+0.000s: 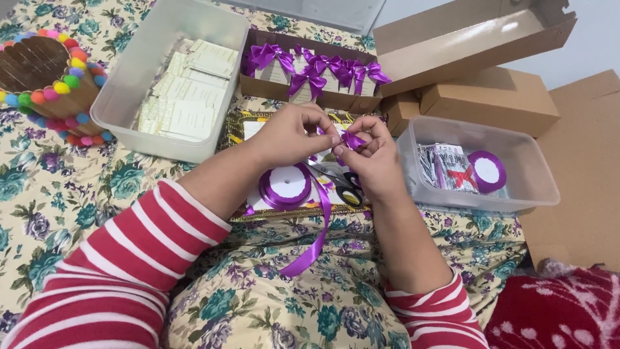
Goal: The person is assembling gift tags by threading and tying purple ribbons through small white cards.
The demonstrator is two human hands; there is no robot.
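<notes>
Both hands, left hand [294,132] and right hand [373,158], have fingers clamped on a purple ribbon [352,139] above the ribbon roll [285,185].

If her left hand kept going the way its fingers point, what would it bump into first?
The left hand points right, so it would meet the right hand first; both already pinch the purple ribbon bow between them.

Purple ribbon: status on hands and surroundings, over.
Left hand and right hand both pinching purple ribbon, bow forming. Ribbon tail hangs to lap. Ribbon spool and scissors lie under hands; nothing between them.
</notes>
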